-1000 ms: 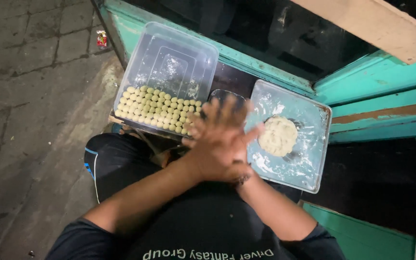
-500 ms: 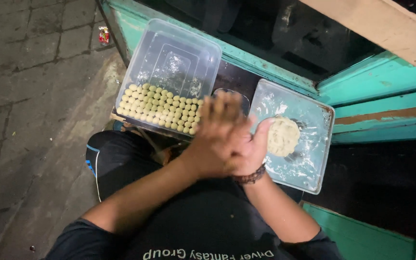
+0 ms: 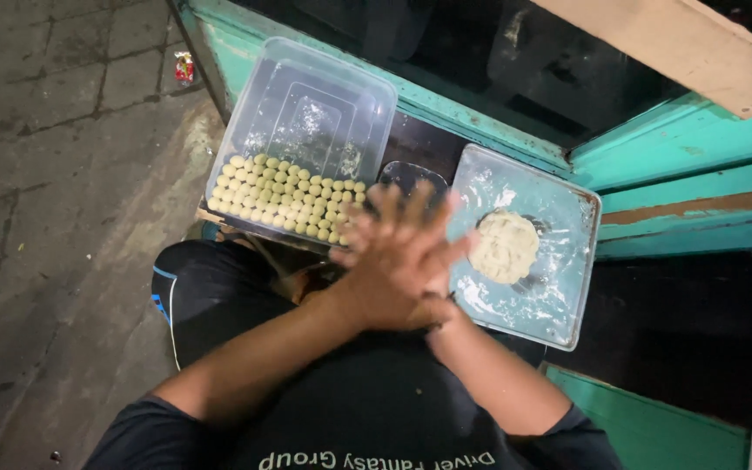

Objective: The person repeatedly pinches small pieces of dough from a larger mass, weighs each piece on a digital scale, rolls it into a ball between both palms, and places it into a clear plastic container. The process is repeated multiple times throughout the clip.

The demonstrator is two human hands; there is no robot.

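With your left hand (image 3: 385,270) pressed flat on your right hand (image 3: 433,300), fingers splayed, whatever dough sits between them is hidden, and uneven pressure could smear it before it joins the dough balls (image 3: 285,198) in the clear tub (image 3: 324,87) far left.

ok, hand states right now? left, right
Left hand: flat, fingers spread, pressed on top of the right palm.
Right hand: mostly hidden beneath; anything held between the palms cannot be told.
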